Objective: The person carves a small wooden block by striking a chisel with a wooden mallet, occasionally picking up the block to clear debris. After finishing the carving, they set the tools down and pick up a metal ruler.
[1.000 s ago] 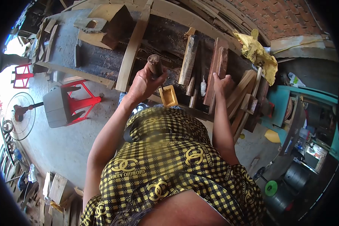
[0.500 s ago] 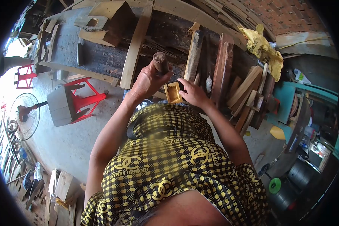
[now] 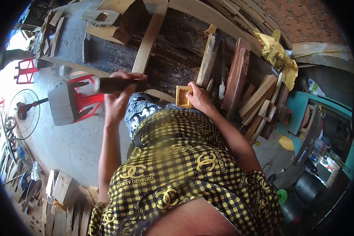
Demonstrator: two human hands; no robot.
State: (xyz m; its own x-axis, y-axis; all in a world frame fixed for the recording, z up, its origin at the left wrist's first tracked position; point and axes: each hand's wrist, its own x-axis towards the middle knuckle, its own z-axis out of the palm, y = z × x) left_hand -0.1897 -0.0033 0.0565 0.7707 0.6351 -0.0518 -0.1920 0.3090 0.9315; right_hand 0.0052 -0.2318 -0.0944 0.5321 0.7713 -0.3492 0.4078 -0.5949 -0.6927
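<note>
My left hand (image 3: 117, 103) is closed around the thick dark handle of a chisel (image 3: 113, 85), held level over the near edge of the bench. Its thin blade points right, toward the block, and is blurred by motion. My right hand (image 3: 201, 98) grips the right side of a small light wooden block (image 3: 178, 94) with a rectangular hollow cut in its face. The block is close to my waist at the bench's front, and the chisel does not touch it.
Across the dark workbench (image 3: 181, 51) lie a long pale board (image 3: 149, 41) and several offcuts (image 3: 259, 94). A yellow sack (image 3: 277, 59) is at the back right. To the left stand a red chair (image 3: 92, 100) and a fan (image 3: 23, 114).
My left hand has moved left, away from the block, and the chisel has swung from upright to nearly level. My right hand still holds the block, with little movement.
</note>
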